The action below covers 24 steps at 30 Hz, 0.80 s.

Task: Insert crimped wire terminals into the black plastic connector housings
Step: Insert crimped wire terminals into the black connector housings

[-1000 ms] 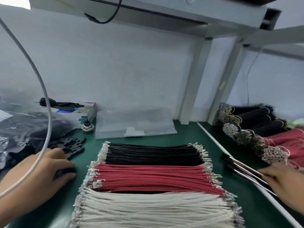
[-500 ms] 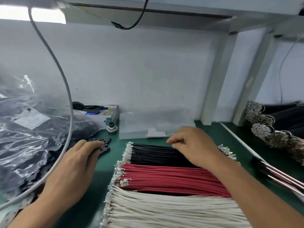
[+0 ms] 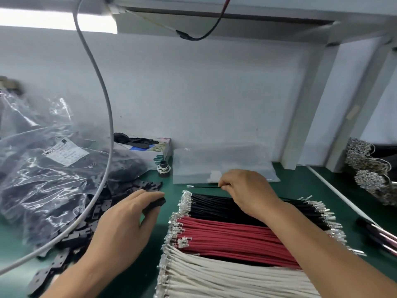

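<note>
Fingers of the left hand grip a black connector housing on the green tabletop, beside the white, red and black wire rows. Right hand fingers pinch one black wire, terminal pointing left.

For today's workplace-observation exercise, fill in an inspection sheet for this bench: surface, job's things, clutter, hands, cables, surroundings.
Surface: green mat, largely covered.
Job's things: black wires, red wires, white wires in rows; loose black housings at left.
Clutter: plastic bag, small box, clear sleeve.
Hands: left hand holds a housing; right hand pinches a single black wire.
Cables: grey cable hangs across the left.
Surroundings: white wall, shelf post, wire bundles at right.
</note>
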Motion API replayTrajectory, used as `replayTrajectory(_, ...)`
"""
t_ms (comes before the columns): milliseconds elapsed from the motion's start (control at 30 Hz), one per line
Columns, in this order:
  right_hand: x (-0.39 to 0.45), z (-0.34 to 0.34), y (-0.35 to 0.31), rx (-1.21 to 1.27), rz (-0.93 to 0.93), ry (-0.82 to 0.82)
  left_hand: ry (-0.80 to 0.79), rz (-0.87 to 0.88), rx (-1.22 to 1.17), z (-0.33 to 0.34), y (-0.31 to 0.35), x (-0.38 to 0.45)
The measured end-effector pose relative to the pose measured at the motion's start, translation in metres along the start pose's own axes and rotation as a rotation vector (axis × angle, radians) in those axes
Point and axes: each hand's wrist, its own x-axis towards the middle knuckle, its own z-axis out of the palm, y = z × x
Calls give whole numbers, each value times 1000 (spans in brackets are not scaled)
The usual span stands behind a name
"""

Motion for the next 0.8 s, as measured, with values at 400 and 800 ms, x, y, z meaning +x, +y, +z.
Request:
replayTrajectory(400,-104,-38,-26,46,-224,453,10,-41,-292,0,31,-4)
replayTrajectory(800,-115,-19,-33,311,-205,444,-86,-102,-601,2,45,-8)
